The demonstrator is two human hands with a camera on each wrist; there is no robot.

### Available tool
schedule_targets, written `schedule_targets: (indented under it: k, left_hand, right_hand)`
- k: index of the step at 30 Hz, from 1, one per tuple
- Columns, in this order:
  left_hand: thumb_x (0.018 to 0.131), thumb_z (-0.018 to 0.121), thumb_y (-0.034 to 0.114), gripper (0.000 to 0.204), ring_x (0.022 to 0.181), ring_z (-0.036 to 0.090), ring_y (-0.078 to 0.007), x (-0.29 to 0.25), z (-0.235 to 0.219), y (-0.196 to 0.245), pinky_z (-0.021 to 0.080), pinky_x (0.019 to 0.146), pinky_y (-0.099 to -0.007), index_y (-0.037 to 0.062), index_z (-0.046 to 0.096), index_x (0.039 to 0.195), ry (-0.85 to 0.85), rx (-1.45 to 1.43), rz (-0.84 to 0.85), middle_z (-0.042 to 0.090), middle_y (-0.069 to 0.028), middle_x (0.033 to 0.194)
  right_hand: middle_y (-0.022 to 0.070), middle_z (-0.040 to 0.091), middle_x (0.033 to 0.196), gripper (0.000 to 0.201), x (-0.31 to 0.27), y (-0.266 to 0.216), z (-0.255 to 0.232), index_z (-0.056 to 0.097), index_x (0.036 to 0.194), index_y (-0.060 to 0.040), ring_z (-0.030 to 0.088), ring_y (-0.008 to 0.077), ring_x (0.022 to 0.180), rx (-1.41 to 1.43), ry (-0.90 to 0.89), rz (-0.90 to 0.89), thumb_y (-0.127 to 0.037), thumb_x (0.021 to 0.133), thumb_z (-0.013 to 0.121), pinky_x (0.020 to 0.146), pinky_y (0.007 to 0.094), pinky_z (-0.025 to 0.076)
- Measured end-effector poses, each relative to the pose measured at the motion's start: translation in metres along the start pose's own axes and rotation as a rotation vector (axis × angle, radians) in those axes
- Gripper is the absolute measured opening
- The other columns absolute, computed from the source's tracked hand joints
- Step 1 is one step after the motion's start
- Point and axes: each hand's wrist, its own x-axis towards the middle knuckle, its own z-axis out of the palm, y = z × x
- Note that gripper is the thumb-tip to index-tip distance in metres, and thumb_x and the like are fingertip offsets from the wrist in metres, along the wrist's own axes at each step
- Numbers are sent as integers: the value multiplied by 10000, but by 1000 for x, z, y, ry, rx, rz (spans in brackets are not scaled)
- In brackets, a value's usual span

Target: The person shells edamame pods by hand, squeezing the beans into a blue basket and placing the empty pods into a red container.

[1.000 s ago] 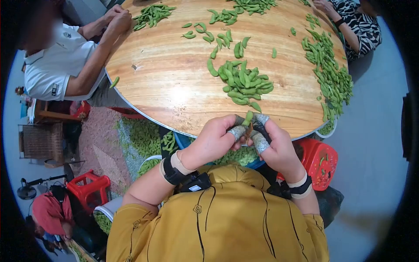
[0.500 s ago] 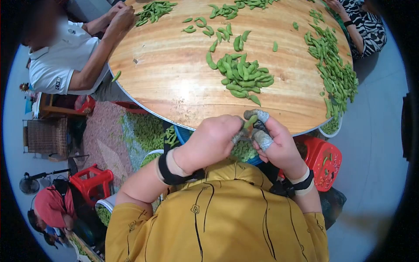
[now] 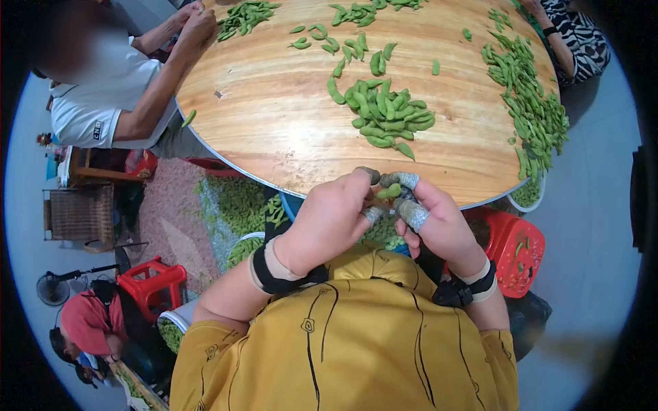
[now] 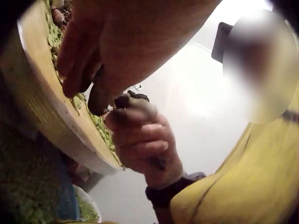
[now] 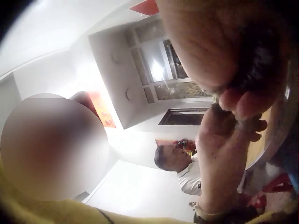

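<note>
My right hand (image 3: pixel 439 222) holds a green soybean pod (image 3: pixel 389 191) between thumb and forefinger, over the table's near edge. Silvery grey tape wraps its thumb and fingertips. Facing it from the left is my left hand (image 3: pixel 332 212), with a taped thumb and forefinger spread apart on either side of the pod's left end. In the left wrist view the left hand (image 4: pixel 135 42) reaches down past the right hand (image 4: pixel 145 144), and the pod is hidden there. A heap of green soybean pods (image 3: pixel 387 116) lies on the wooden table (image 3: pixel 260 137) just beyond both hands.
A long pile of pods (image 3: pixel 531 109) lines the table's right side. Below the near edge, a blue tub (image 3: pixel 291 205) holds shelled beans. A red stool (image 3: pixel 514 253) stands at right, a white bucket (image 3: pixel 528 195) above it. People sit at both far sides.
My left thumb and forefinger have parted and drawn away from the pod. The pod has tipped from upright to nearly level in my right hand. The view has shifted slightly.
</note>
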Motion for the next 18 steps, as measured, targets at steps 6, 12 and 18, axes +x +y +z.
schedule_targets:
  k: [6,12,18]
  left_hand:
    - [775,563,-5,133,579,595,-276,-7,6,-1,484,527,-368,10,518,899,94,325,203,567,-123,688]
    - [967,478,71,112,600,549,-66,-6,-10,2,471,540,-233,-3,561,979,-215,-936,-634,598,-5,753]
    - [900,419,-6,204,638,567,-77,-12,-7,9,488,596,-230,-2,567,1040,-296,-549,-389,595,-19,779]
  right_hand:
    - [-2,557,732,352,1,4,2,480,1289,-74,477,44,507,-9,23,-22,-60,940,434,435,198,431]
    - [-2,568,733,323,-7,2,-1,515,1233,-63,501,49,532,-68,33,8,-74,911,486,455,202,436]
    - [70,615,764,269,-3,6,1,569,1063,1,633,191,724,-567,309,-423,-98,826,649,671,332,504]
